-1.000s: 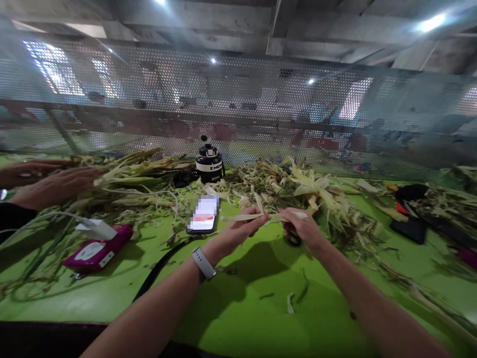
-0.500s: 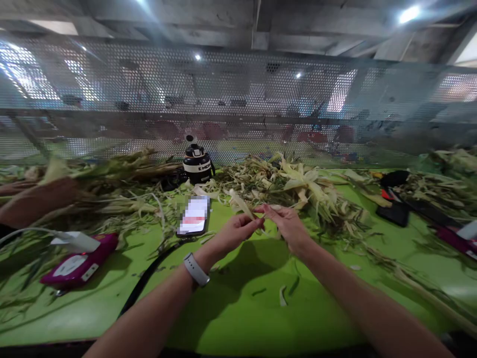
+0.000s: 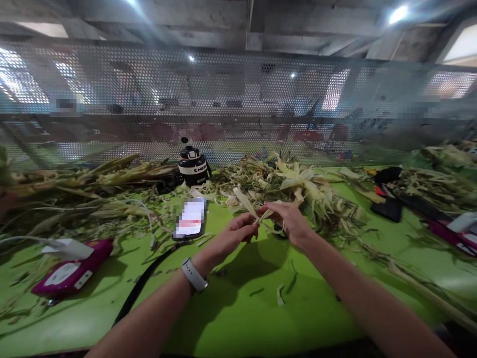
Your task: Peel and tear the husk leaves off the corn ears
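Over the green table, my left hand (image 3: 233, 233) pinches a pale strip of corn husk (image 3: 245, 201), whose broad end sticks up above the fingers. The strip looks looped or knotted where the two hands meet. On its other side my right hand (image 3: 292, 223) is closed with bent fingers on a thin end of the same husk, and a narrow tail curls below. A grey-banded watch strap (image 3: 194, 274) circles my left wrist. Just behind the hands lies a heap of dry corn husks (image 3: 298, 181).
A smartphone (image 3: 191, 219) lies left of my hands, near a black bottle (image 3: 193, 166). A magenta power strip (image 3: 72, 268) with a white charger sits at left. More husks (image 3: 93, 184) spread behind it. A dark phone (image 3: 386, 210) rests at right. A perforated metal screen (image 3: 238, 99) stands behind.
My hands have drawn slightly apart, and the husk between them now shows a loop and a curled tail. Another person's arm at the left has mostly left the view.
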`<state>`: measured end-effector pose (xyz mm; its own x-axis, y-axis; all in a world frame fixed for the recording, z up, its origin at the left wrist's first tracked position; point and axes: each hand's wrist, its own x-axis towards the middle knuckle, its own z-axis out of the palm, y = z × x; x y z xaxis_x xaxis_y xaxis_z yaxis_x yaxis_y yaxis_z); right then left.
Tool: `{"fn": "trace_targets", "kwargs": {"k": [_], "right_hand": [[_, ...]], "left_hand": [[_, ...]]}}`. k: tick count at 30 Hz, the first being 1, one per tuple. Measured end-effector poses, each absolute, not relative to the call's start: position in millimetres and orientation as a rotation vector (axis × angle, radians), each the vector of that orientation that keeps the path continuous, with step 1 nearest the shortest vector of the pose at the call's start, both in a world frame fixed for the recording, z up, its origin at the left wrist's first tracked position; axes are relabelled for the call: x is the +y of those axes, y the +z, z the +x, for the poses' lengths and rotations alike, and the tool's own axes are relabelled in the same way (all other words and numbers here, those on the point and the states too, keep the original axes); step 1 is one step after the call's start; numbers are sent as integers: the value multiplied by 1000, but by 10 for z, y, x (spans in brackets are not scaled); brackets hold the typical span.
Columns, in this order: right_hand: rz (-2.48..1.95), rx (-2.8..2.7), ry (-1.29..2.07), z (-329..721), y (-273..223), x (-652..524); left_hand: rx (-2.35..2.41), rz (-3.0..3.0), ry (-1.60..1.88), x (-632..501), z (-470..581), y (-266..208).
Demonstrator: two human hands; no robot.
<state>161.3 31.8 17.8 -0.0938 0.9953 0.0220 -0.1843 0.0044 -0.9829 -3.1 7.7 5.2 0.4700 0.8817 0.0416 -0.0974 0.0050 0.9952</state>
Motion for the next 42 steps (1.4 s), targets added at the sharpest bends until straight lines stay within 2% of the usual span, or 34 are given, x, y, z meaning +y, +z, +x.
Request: {"fn": "trace_targets", "kwargs": {"k": [9,11,16,19,22,32,42], "right_hand": [[-925,-1111,1708,1689,180,351],[-986,-1176,1662,1683,168,359],[-1234,-1525,1215,1709,213,338],[-1247,-1718,1385,1749,262,314],[-1060,-1852,1558,1766,252,308],[-930,-1973,1601,1717,150,310],[-909,-2141,1410,1729,90,357]], "left_hand": [[688,1343,843,81,-67,-4],[658,1317,825,76,-56,-3],[661,1059,910,76,4,19],[740,1004,1009,87,27,14],[825,1058,1089,101,33,-11],[854,1159,1053,101,41,-21],[927,1186,1153,121,65,-63]]}}
